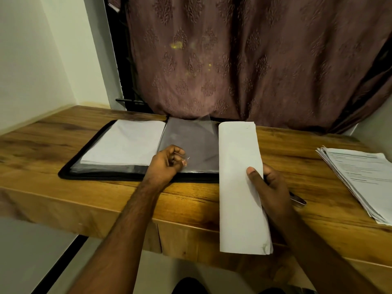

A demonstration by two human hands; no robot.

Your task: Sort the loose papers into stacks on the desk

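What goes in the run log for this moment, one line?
left hand: pinches clear sleeve in open folder | right hand: grips folded papers | printed stack: right on desk

Printed lines on top sheet of the paper stack (360, 175) at right; too blurred to read; nothing else lettered.

A mauve-brown curtain (244, 60) with an embossed leaf-like pattern hangs behind the wooden desk, its hem reaching the desk's back edge. A dark window frame (121, 71) shows at the curtain's left side. Pale walls (31, 60) meet in the left corner. Near the desk's front edge lies a small dark object (298, 201), possibly a pen or clip.
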